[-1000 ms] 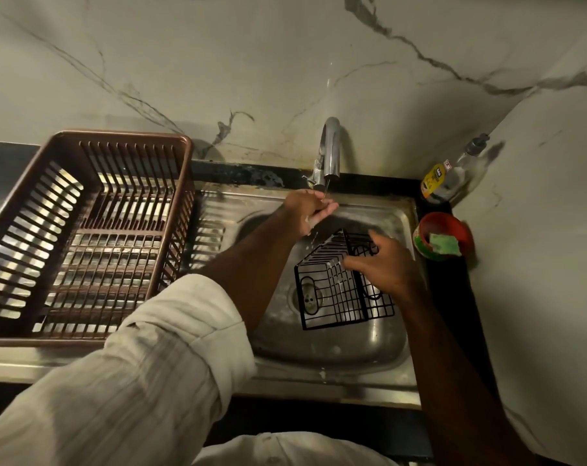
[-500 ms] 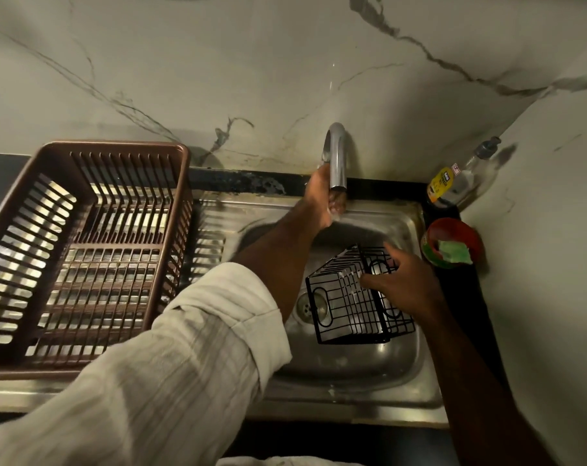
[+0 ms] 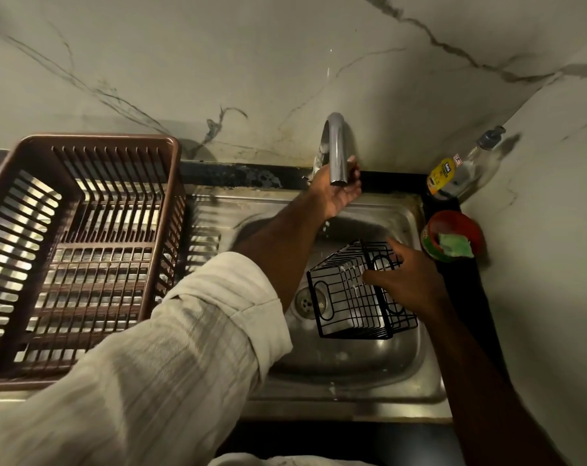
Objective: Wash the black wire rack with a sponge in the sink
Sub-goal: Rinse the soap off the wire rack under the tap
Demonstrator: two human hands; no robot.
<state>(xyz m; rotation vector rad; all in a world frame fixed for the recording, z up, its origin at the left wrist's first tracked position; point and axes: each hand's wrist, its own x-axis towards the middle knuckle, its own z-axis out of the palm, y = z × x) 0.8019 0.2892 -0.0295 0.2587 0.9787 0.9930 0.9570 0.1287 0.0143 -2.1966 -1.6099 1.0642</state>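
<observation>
Over the sink: rack held, sponge not yet taken

Down in the sink (image 3: pixel 352 375) basin the rack (image 3: pixel 345 297) stands tilted on one edge, just right of the drain; the right grip (image 3: pixel 409 284) holds it from the right, fingers spread over its upper wires and thumb on the near face; the left grip (image 3: pixel 335 193) is well apart from the rack, up at the back, curled round the end of the tap (image 3: pixel 335 142), with a few drops falling below it. By my reading the step in hand is the water, setting or turning the spout before any scrubbing; no steady stream shows. The sponge (image 3: pixel 453 247) lies untouched in a red bowl (image 3: pixel 470 223) on the counter (image 3: pixel 470 284), just right of the sink and near the right grip; a bottle (image 3: pixel 453 176) stands behind it in the corner; a brown basket (image 3: pixel 83 247) sits at the left. The next move probably calls for one grip to let go and fetch the sponge while the other stops the rack tipping flat.
</observation>
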